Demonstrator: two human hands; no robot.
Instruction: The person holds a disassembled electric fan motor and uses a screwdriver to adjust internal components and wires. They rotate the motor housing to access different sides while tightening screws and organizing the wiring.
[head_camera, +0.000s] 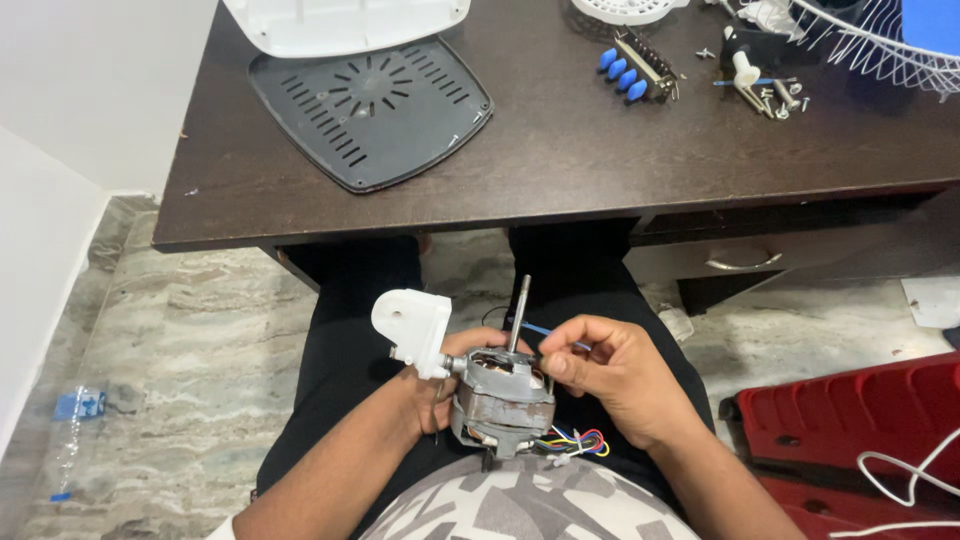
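Hands (600, 375) around ribbed grey metal motor (502, 400)

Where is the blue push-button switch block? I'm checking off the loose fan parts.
The blue push-button switch block lies on the dark table, upper right of centre, between the black vented plate and scattered screws.

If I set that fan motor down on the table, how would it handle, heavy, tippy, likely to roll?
The motor probably feels heavy for its size: a thick metal core fills the left hand. It would likely tip, with the shaft and the white plastic bracket sticking out on different sides. The coloured wires look floppy and would trail. The right hand pinches beside the shaft.
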